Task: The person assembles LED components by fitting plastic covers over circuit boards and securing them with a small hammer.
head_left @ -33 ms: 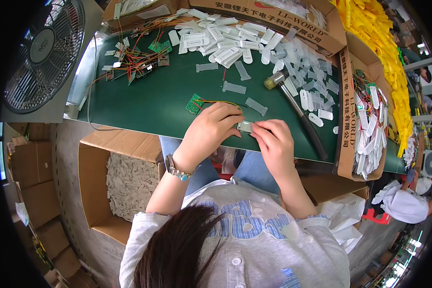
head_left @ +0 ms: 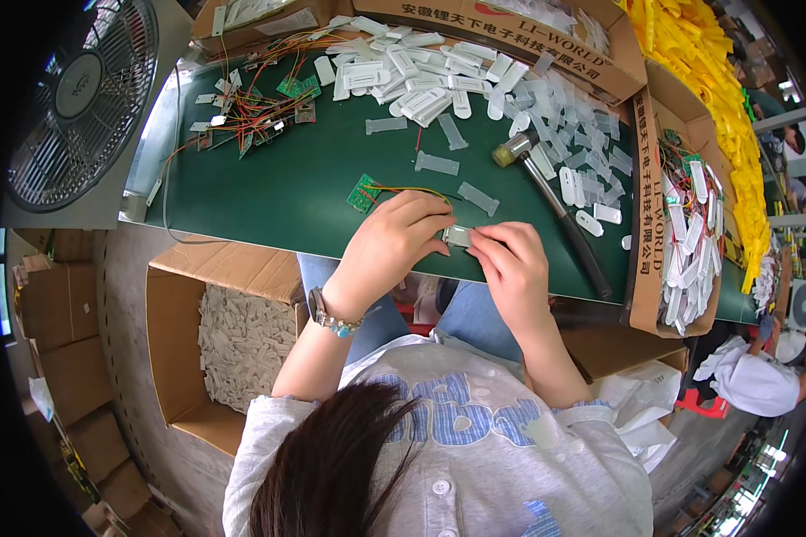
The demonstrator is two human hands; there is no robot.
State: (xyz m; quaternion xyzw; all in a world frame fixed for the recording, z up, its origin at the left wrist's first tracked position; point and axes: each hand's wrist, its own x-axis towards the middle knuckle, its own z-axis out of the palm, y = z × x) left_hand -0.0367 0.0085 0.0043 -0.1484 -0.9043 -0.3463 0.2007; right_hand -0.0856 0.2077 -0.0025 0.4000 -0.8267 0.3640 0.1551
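Near the front edge of the green table, my left hand [head_left: 403,228] and my right hand [head_left: 513,259] are closed with fingertips at opposite ends of a small silvery-white rectangular piece [head_left: 458,235]. My fingers cover both its ends, so its exact kind is unclear. Thin yellow and red wires [head_left: 412,190] lead from a small green circuit board [head_left: 364,193] toward my left fingers. The board lies on the table just beyond that hand. Close to my fingertips is a loose clear plastic sleeve [head_left: 479,199], and another sleeve [head_left: 437,164] lies farther off.
A hammer [head_left: 560,210] lies to the right. Beyond it are heaped clear sleeves [head_left: 591,134] and white plastic casings [head_left: 412,76]. Wired circuit boards [head_left: 260,112] are tangled at the far left, near a fan [head_left: 81,98]. A cardboard box [head_left: 647,268] holds wired casings on the right.
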